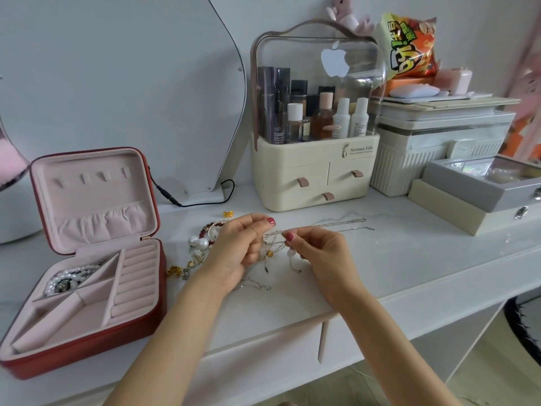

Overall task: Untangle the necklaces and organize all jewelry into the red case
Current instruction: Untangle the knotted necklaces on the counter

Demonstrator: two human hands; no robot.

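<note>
Lying in red case [87, 341]: pearl strand [68, 278]

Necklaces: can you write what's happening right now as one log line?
step: untangling | left hand: pinches tangled necklaces | right hand: pinches same tangle | red case: open, pearl strand inside

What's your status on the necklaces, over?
Left hand and right hand both pinch the tangled necklaces above the table. Red case open at left, pearl strand inside. Loose jewelry waits beside the hands.
</note>
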